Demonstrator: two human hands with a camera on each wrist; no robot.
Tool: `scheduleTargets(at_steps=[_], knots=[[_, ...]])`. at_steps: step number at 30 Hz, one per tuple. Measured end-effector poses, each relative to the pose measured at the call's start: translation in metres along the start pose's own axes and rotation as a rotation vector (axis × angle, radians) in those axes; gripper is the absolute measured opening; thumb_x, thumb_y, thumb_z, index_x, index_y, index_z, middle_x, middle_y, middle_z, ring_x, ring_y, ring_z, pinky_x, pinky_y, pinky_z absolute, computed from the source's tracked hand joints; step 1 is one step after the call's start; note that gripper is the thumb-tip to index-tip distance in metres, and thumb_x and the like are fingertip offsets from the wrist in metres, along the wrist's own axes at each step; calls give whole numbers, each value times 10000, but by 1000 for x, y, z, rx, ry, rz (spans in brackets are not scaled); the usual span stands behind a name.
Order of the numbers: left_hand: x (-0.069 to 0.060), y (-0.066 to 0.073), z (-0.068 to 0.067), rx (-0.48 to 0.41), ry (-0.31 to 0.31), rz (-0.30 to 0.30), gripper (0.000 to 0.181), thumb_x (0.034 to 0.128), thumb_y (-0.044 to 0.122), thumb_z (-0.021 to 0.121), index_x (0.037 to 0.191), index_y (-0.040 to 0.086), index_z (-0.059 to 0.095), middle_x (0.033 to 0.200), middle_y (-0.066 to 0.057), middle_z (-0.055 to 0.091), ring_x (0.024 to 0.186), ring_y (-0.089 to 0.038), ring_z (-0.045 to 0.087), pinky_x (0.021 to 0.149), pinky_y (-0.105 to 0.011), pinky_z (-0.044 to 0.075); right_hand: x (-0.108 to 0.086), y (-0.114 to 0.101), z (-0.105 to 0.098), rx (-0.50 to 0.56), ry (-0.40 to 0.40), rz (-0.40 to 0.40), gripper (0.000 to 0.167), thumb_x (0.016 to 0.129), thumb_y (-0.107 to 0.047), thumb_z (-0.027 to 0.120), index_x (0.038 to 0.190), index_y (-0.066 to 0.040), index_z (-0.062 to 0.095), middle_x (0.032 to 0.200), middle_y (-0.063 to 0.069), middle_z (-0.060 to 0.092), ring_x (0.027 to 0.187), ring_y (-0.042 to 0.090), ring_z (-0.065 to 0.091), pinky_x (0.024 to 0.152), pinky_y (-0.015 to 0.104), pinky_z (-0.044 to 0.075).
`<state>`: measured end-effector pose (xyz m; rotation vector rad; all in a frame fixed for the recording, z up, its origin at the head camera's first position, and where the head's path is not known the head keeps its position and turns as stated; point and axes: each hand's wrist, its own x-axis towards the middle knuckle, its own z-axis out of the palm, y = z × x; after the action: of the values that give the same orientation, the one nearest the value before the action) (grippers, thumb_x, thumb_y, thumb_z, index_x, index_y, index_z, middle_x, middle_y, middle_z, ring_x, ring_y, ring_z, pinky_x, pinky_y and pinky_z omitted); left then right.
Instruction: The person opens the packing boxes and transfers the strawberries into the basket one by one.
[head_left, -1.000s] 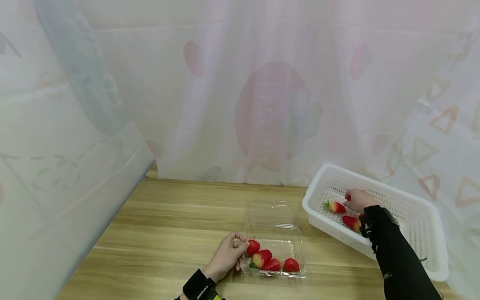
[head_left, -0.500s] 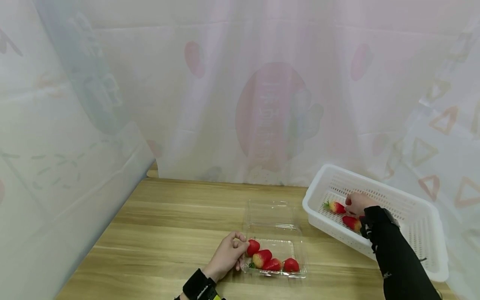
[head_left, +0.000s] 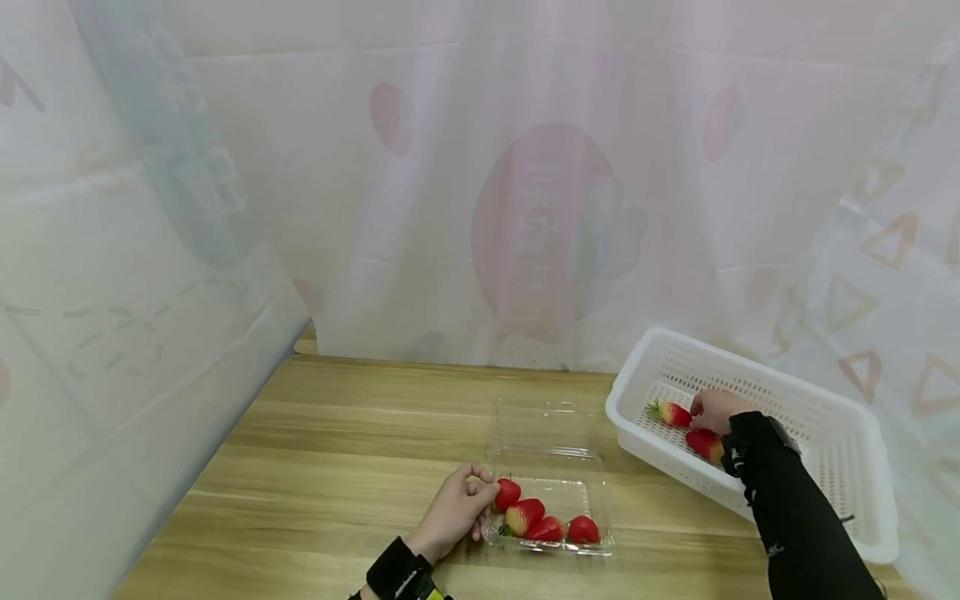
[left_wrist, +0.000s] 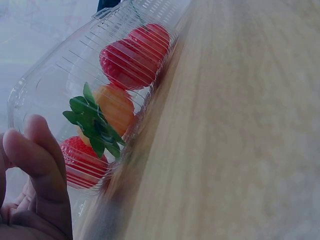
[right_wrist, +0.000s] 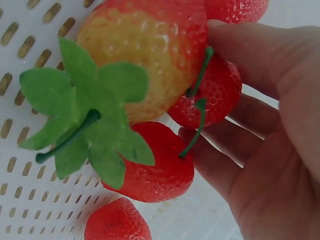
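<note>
On the wooden table stands a clear plastic clamshell box [head_left: 566, 496], its lid folded back away from the person. Several strawberries [head_left: 525, 517] lie along its near and left sides, one with green leaves pressed against the wall in the left wrist view. My left hand [head_left: 453, 510] pinches the box's left rim, thumb and forefinger together. My right hand [head_left: 716, 410] is down inside a white perforated basket [head_left: 862, 433]. In the right wrist view its thumb and fingers curl round a small red strawberry [right_wrist: 215, 95], partly behind a large leafy strawberry [right_wrist: 145, 60]. Its fingertips are hidden.
Other strawberries lie in the basket, a leafy one [head_left: 673, 413] left of my right hand and another [head_left: 703, 445] below it. The basket's wall rises around that hand. Pale printed curtains [head_left: 555, 208] hang behind and beside the table [head_left: 345, 467].
My right hand has sunk slightly lower in the basket, and the red bit seen at its fingertips is now hidden. My left hand and the clamshell box have stayed put.
</note>
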<state>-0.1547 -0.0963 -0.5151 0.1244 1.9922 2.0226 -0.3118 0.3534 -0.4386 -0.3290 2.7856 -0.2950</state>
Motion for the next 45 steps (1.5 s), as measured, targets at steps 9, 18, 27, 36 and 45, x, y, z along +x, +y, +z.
scheduleTargets(at_steps=[9,18,27,36,45], knots=[[1,-1,1,-1,0,5,191,964,108,598,1072,21,467,614,19,514,391,-34,444,371,-167,418,-1,-2,-1,29,-18,42,280,899,-126,680,1097,71,664,931,140,672,778,218,548,703,331,490],[1,-1,0,-10,-13,7,194,971,115,591,1084,25,463,614,20,513,391,-41,442,375,-170,422,-2,-8,-4,47,0,32,353,906,-146,672,1153,103,625,1010,214,671,783,229,558,727,369,533],[2,-1,-1,-11,-17,4,214,980,126,599,1089,7,458,596,23,516,395,-36,449,378,-165,415,-1,-8,-15,23,73,-65,385,917,-169,683,1171,111,613,1094,287,659,909,343,621,865,545,544],[3,-2,-1,-14,-17,7,214,979,132,604,1076,11,457,596,24,517,397,-31,450,382,-163,416,-14,-20,-35,10,193,-149,380,926,-205,671,1164,90,634,1079,269,672,955,388,644,863,555,548],[3,-2,-2,-9,-11,10,219,977,130,606,1082,4,460,604,15,519,396,-26,453,379,-158,415,-31,-39,-50,-12,313,-221,378,948,-176,649,1217,85,607,1179,294,652,1041,434,645,901,561,541]])
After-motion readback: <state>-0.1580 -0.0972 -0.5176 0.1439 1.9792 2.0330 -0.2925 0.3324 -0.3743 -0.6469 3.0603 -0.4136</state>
